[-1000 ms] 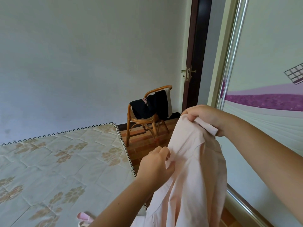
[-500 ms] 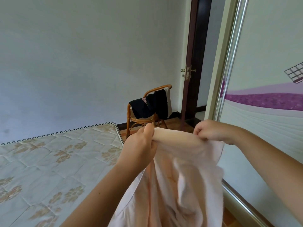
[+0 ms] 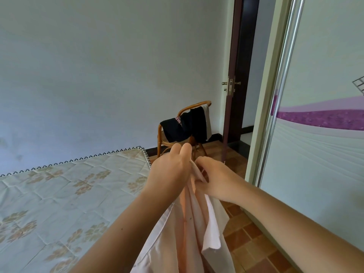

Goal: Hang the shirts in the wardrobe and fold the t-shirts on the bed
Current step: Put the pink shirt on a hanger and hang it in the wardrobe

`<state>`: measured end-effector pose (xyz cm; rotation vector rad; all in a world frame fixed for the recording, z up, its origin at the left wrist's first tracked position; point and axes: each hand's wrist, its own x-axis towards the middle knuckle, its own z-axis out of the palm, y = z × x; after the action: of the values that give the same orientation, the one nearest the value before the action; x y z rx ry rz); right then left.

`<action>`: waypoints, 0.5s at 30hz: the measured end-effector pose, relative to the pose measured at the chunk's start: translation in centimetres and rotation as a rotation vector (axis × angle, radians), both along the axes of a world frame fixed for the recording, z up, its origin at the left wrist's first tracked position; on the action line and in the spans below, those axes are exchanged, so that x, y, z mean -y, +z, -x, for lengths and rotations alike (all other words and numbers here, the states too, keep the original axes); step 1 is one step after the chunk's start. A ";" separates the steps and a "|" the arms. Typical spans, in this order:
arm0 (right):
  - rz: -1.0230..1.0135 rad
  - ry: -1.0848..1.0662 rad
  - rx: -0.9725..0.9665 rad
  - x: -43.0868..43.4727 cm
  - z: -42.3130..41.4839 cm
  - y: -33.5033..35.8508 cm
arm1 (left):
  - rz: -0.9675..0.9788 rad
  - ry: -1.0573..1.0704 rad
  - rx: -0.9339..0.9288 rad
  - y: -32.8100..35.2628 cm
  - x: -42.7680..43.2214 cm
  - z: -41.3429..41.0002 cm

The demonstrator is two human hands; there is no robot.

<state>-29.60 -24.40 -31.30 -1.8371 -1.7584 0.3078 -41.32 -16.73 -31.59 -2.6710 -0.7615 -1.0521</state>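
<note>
A pale pink shirt [image 3: 183, 235] hangs in front of me, bunched at its top edge between both hands. My left hand [image 3: 171, 172] grips the top of the fabric, thumb and fingers pointing up. Close beside it, my right hand [image 3: 213, 179] pinches the same top edge from the right. The two hands almost touch. The shirt's lower part runs out of the frame at the bottom. The bed [image 3: 59, 203], with its quilted floral cover, lies to the left. The wardrobe's sliding door [image 3: 323, 154], white with a purple band, stands at the right.
A rattan chair [image 3: 194, 115] with dark garments [image 3: 185, 127] draped over it stands by the far wall. Next to it, a dark wooden door [image 3: 231, 85] stands ajar. Brown tiled floor [image 3: 248, 239] runs between the bed and the wardrobe.
My hands have come together: half a second ago they held the shirt's top edge stretched wide, and now they gather it into a narrow bunch. One second ago the right hand held it higher.
</note>
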 end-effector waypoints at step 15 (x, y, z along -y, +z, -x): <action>-0.319 -0.272 0.289 -1.8 -5.8 8.0 | 0.642 -0.082 -0.109 3.8 -1.2 -2.0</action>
<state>-23.77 -22.57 -23.29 -1.9182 -1.5953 -0.3411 -39.27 -15.56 -27.75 -3.2766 -1.1322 -0.7567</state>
